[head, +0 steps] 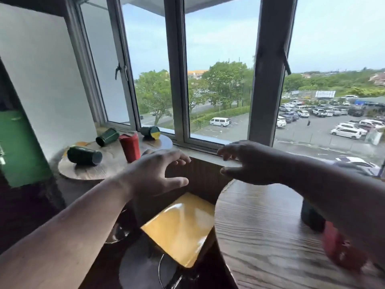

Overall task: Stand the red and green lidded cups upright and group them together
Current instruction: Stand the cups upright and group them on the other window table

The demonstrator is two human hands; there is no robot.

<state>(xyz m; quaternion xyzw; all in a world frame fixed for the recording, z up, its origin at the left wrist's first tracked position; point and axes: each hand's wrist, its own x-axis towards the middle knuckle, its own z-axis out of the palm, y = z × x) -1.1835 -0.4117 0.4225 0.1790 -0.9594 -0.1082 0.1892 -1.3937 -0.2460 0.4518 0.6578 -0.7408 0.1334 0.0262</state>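
On the far round wooden table (89, 174) at the left, a red lidded cup (130, 148) stands upright. Three dark green cups lie on their sides around it: one at the front left (84, 155), one behind (107, 137), and one by the window with a yellow patch on its end (150, 132). My left hand (155, 174) hovers open just right of the red cup, touching nothing. My right hand (248, 162) is open over the gap between the tables. On the near table (260, 236), a dark green cup (312, 216) and a red cup (341, 251) show partly under my right forearm.
A yellow stool seat (181, 228) sits low between the two tables. The window sill (200, 151) and window frames run behind both tables. A green panel (18, 147) stands at the left edge.
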